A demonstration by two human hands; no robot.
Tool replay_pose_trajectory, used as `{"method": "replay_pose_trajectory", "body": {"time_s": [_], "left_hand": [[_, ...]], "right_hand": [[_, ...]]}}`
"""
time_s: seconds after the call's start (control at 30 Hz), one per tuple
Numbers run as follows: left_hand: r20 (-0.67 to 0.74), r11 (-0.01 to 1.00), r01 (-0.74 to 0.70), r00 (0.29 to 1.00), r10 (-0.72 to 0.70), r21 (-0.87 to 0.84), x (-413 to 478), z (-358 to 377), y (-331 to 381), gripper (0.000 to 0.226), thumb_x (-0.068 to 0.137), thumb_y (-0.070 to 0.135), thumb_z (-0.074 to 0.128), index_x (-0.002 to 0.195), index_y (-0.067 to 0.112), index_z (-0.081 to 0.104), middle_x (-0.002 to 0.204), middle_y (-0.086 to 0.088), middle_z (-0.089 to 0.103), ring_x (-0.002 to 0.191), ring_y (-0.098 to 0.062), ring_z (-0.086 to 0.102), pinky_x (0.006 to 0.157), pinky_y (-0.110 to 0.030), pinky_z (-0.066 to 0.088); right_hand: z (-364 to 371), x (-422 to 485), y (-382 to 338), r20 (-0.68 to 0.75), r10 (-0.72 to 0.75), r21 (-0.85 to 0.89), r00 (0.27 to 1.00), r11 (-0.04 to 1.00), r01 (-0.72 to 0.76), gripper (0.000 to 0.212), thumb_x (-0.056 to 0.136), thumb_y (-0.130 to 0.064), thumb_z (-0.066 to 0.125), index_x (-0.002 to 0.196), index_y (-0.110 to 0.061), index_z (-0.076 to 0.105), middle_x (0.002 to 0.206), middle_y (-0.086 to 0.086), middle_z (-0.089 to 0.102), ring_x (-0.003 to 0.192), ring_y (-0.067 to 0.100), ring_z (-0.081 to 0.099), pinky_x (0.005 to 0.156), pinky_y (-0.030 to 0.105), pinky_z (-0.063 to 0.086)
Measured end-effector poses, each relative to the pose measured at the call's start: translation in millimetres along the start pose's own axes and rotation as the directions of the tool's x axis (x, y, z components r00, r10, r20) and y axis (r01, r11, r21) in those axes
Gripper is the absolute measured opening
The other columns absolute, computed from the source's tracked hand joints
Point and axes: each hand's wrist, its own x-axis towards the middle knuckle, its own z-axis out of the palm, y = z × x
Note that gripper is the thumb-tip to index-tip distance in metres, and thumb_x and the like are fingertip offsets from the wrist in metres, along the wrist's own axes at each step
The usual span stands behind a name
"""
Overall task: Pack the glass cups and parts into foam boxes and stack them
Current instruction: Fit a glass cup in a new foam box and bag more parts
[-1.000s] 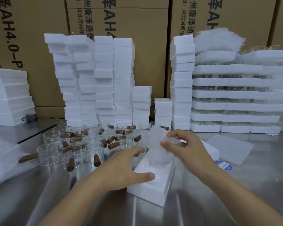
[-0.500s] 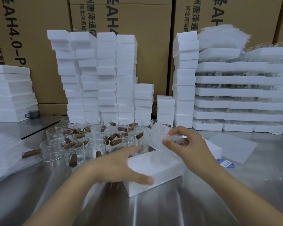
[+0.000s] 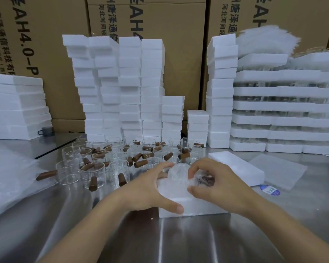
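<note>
Near the tabletop (image 3: 198, 243) edge, centre: foam box (image 3: 196, 207). Left hand (image 3: 148, 188) spans it, thumb on the near wall, fingers curled over the far side. Right hand (image 3: 217, 185) pinches the wrapped cup (image 3: 179, 173) at the box's top. Judgement: glass fragile, wrap soft and slippery, so hold the body through the film, not the brown handle. Foam light, stiff, easily dented, so grip by its walls. Cavity hidden by both hands; seating depth unclear. Beyond: loose glass cups (image 3: 95, 173), then foam stacks (image 3: 131, 88) along the far edge.
</note>
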Motion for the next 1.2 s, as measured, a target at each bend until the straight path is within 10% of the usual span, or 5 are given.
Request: {"method": "replay_pose_trajectory", "body": {"time_s": [0.4, 0.6, 0.87, 1.03, 1.2], "left_hand": [[0.04, 0.98, -0.03, 0.998, 0.039, -0.199, 0, 6, 15, 0.099, 0.062, 0.086, 0.082, 0.149, 0.067, 0.039, 0.163, 0.021, 0.041, 0.152, -0.006, 0.038, 0.125, -0.04, 0.029], [0.069, 0.997, -0.06, 0.996, 0.063, -0.044, -1, 11, 11, 0.081, 0.065, 0.079, 0.087, 0.13, 0.083, 0.04, 0.135, 0.057, 0.04, 0.129, 0.023, 0.039, 0.105, -0.013, 0.03], [-0.047, 0.998, -0.057, 0.997, 0.057, 0.005, 1, 10, 4, 0.099, 0.062, 0.083, 0.086, 0.147, 0.071, 0.035, 0.134, 0.051, 0.036, 0.136, 0.001, 0.043, 0.104, -0.022, 0.038], [-0.283, 0.976, -0.135, 0.955, 0.083, -0.168, 4, 8, 12, 0.083, 0.076, 0.077, 0.079, 0.147, 0.07, 0.037, 0.143, 0.03, 0.05, 0.137, -0.001, 0.05, 0.115, -0.04, 0.044], [-0.479, 0.83, -0.294, 0.877, 0.038, -0.474, 3, -3, 23, 0.067, 0.077, 0.067, 0.082, 0.136, 0.072, 0.051, 0.137, 0.024, 0.064, 0.125, -0.002, 0.064, 0.102, -0.035, 0.051]], "right_hand": [[-10, 3, -3, 0.256, 0.014, -0.028, 0.967, 1.0, -0.007, 0.039, 0.08, -0.066, 0.072, 0.112, -0.044, 0.07, 0.108, -0.027, 0.069, 0.098, -0.003, 0.065, 0.08, 0.015, 0.045], [-32, 14, 49, -0.312, 0.177, -0.133, 0.934, 0.965, -0.227, 0.023, 0.094, -0.036, 0.071, 0.114, -0.045, 0.067, 0.12, -0.018, 0.069, 0.113, 0.007, 0.061, 0.085, 0.029, 0.048], [-47, 4, 98, -0.347, 0.423, -0.643, 0.837, 0.542, -0.541, 0.036, 0.097, -0.048, 0.061, 0.124, -0.025, 0.068, 0.115, 0.0, 0.064, 0.115, 0.028, 0.058, 0.093, 0.041, 0.041], [-51, 11, 45, -0.41, 0.274, 0.17, 0.87, 0.96, -0.222, 0.012, 0.102, -0.024, 0.062, 0.096, -0.024, 0.071, 0.098, -0.001, 0.07, 0.09, 0.025, 0.061, 0.08, 0.046, 0.046], [-50, 12, -9, -0.007, 0.317, 0.796, 0.948, 0.576, -0.186, 0.025, 0.101, -0.024, 0.048, 0.086, -0.012, 0.065, 0.091, 0.008, 0.064, 0.086, 0.025, 0.058, 0.083, 0.036, 0.045]]}}
